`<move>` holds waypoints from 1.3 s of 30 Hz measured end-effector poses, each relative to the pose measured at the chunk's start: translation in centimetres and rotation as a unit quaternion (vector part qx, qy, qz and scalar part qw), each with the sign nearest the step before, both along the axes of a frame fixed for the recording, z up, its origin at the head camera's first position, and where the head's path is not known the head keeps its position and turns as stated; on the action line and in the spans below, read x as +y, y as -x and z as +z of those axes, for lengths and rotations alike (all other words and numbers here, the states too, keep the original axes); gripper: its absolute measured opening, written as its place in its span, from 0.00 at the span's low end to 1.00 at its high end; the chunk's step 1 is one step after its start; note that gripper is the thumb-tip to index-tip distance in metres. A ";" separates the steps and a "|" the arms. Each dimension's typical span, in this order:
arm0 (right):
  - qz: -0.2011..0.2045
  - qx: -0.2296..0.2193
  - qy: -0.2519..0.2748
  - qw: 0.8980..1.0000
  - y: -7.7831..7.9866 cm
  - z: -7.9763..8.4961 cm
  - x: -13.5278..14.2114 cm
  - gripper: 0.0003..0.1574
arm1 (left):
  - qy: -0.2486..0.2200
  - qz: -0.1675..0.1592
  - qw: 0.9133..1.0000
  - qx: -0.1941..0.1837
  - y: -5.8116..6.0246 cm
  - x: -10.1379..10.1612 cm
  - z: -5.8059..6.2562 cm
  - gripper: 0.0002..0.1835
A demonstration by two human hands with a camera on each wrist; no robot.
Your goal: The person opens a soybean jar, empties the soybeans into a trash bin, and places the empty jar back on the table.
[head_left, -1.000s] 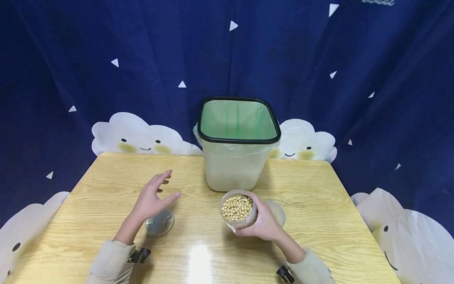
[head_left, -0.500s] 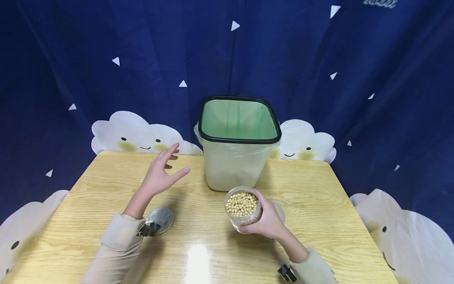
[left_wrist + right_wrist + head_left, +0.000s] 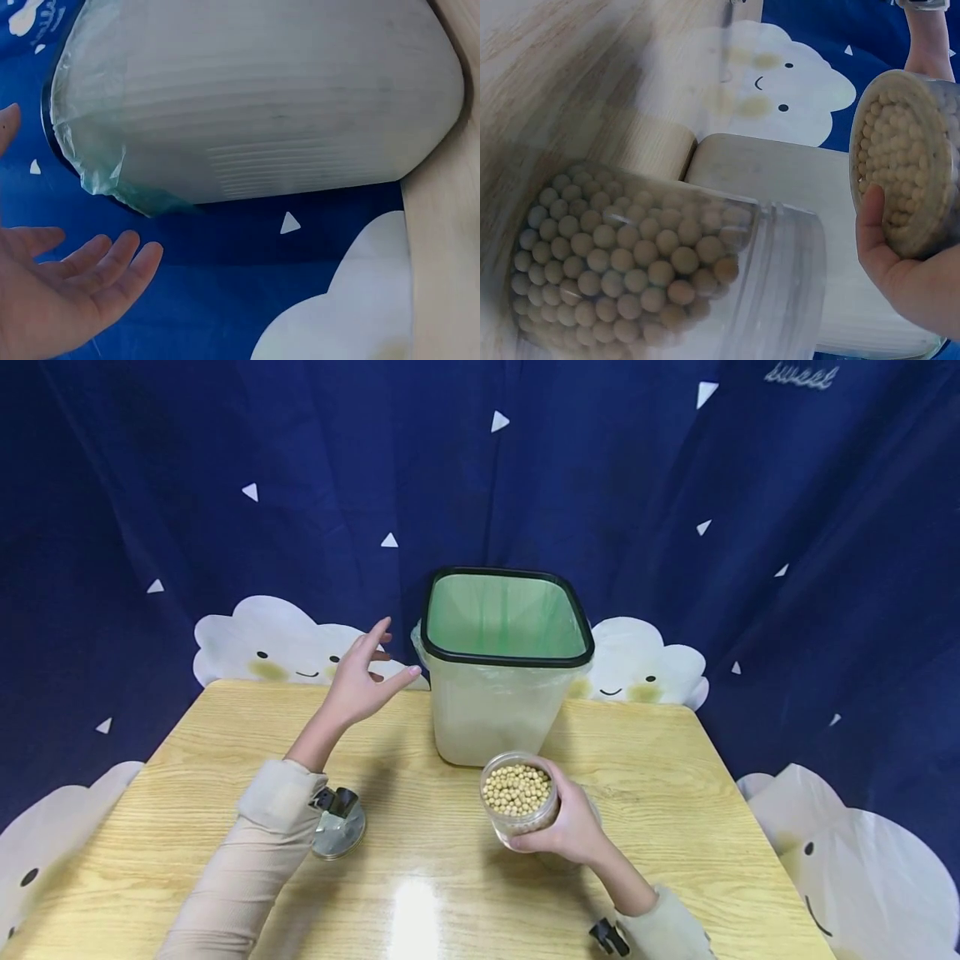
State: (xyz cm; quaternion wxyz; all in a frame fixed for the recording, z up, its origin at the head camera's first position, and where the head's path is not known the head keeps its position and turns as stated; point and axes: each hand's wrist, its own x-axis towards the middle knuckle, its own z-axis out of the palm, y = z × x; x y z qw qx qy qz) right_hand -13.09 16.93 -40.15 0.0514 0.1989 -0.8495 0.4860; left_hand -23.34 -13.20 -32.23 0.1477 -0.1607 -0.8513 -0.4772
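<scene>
My right hand [image 3: 570, 827] grips a clear plastic jar [image 3: 495, 828] just in front of the bin. Its uncovered mouth shows small round pale-yellow balls, like soybeans, nearly to the rim. In the right wrist view, my thumb presses against this jar [image 3: 891, 157]. My left hand [image 3: 363, 681] is raised in the air beside the bin's left side, fingers spread and holding nothing; in the left wrist view, the left hand [image 3: 82, 292] is near the bag's edge. A round silvery lid [image 3: 341, 835] lies on the table under the left wrist.
A whitish bin [image 3: 491, 718] with a black rim and green bag lining stands at the table's back. A second clear jar [image 3: 622, 262] of the same balls stands on the wooden table [image 3: 675, 827], mostly hidden behind my right hand in the head view. A blue curtain [image 3: 315, 485] hangs behind.
My left hand has moved forward and to the right, from above the lid up to the bin's side. The right hand with the jar has shifted slightly right.
</scene>
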 end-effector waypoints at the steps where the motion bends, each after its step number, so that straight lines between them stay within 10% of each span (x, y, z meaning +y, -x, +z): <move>1: 0.003 0.001 0.005 1.000 0.0 0.0 0.0 0.59 | 0.004 0.000 1.000 0.000 0.2 0.1 0.2 0.42; 18: 0.051 0.015 0.073 0.996 1.2 0.7 1.0 0.57 | 0.039 -0.006 0.998 -0.049 3.4 3.2 3.3 0.45; 39: 0.017 0.042 0.118 0.992 2.3 5.8 4.5 0.53 | 0.025 0.003 0.995 -0.094 3.7 4.1 1.8 0.49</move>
